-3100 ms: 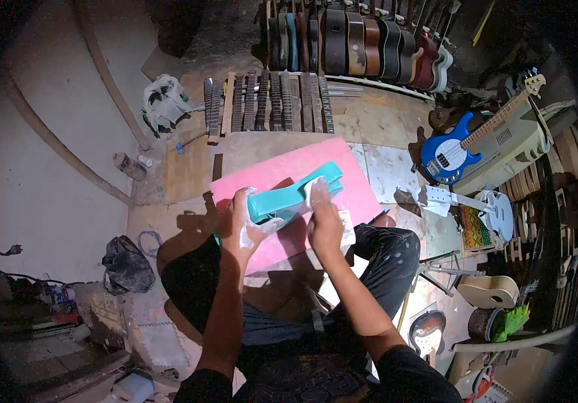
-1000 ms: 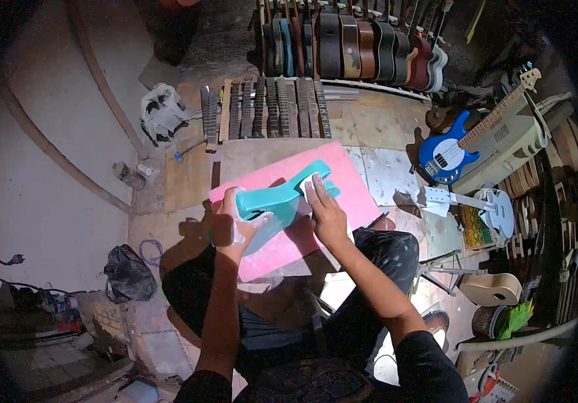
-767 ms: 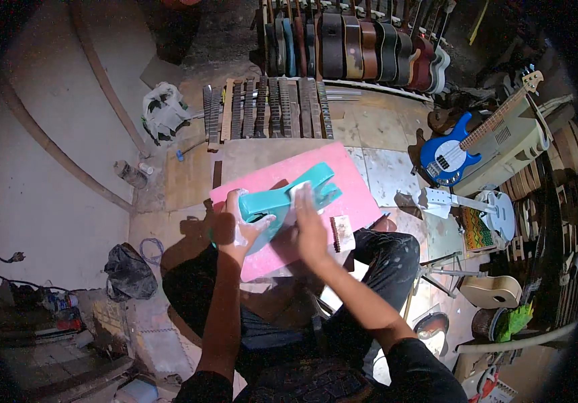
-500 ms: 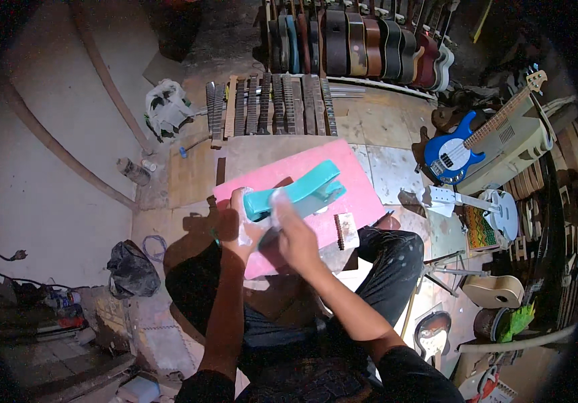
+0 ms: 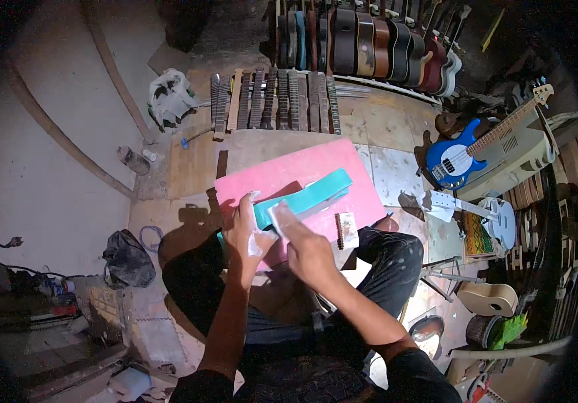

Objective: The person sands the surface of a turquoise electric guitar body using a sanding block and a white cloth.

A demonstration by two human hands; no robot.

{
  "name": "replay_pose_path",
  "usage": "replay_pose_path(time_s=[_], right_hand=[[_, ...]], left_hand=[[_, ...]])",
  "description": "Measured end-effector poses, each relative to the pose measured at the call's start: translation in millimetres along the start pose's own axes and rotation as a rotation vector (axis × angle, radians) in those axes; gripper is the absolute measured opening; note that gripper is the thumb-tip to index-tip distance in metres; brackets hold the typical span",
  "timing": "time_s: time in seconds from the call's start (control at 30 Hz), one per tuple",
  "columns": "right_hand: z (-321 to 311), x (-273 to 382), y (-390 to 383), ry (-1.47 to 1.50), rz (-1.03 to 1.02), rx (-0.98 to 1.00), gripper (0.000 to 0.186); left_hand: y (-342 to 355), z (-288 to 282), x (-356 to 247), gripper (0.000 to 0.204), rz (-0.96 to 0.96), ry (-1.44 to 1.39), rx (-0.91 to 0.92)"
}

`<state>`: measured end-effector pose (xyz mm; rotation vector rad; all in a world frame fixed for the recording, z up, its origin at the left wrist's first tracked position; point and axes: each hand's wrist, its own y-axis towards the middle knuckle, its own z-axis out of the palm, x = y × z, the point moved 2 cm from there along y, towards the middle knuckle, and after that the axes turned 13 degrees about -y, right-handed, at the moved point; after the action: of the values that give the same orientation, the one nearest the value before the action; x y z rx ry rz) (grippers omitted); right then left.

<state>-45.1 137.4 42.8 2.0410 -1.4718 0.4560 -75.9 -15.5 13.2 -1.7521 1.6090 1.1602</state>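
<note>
A glossy teal guitar body, seen mostly from its edge, stands slanted on a pink board over my lap. My left hand grips its near left end, with white residue or a white wrap on the thumb and palm. Against the long side near that end, my right hand presses with bunched fingers. Something thin and white lies under or on those fingertips; whether it is sandpaper, cloth or dust I cannot make out. A small whitish block with a toothed dark edge rests on the board's right part.
Several guitar necks lie in a row beyond the board. Behind them stands a rack of guitars. To the right are a blue bass and a white guitar. A black plastic bag sits at the left.
The guitar body has tipped and shifted slightly right, so its notched end shows less. My right hand has moved slightly down and right along its side. My left hand keeps its hold.
</note>
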Motion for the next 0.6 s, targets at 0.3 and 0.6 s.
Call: replay_pose_path(time_s=[0.3,0.6], right_hand=[[-20,21,7,-0.136,-0.057,0.157,0.064],[-15,26,2,-0.251,-0.091,0.186,0.071]], left_hand=[[-1,5,7,0.054,0.167,-0.004,-0.050],[-5,-3,7,0.056,0.149,-0.020,0.011]])
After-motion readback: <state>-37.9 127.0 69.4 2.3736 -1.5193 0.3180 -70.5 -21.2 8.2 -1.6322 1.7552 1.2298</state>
